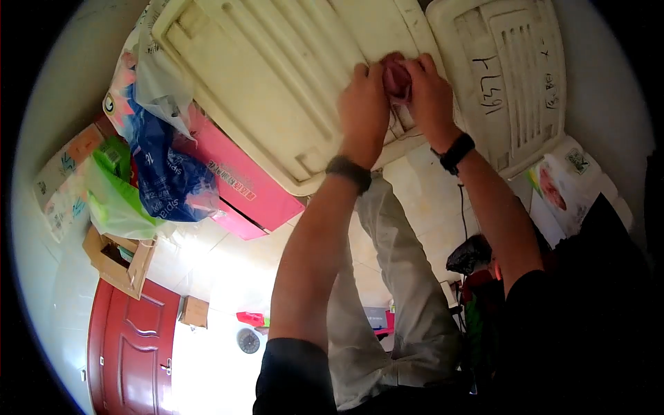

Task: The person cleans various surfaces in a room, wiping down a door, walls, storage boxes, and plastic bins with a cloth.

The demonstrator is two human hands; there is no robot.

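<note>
A crumpled dark pink, cloth-like bundle is pinched between my two hands over the cream plastic lid, near its right edge. My left hand is closed on the bundle's left side, fingers curled. From the right, my right hand grips it with bent fingers. Most of the fingertips are hidden by the hands and the bundle. Each wrist wears a black band.
A second cream lid with black handwriting lies to the right. A pink box, a blue plastic bag and an open cardboard box are at left. A white package sits at right, and a red door is lower left.
</note>
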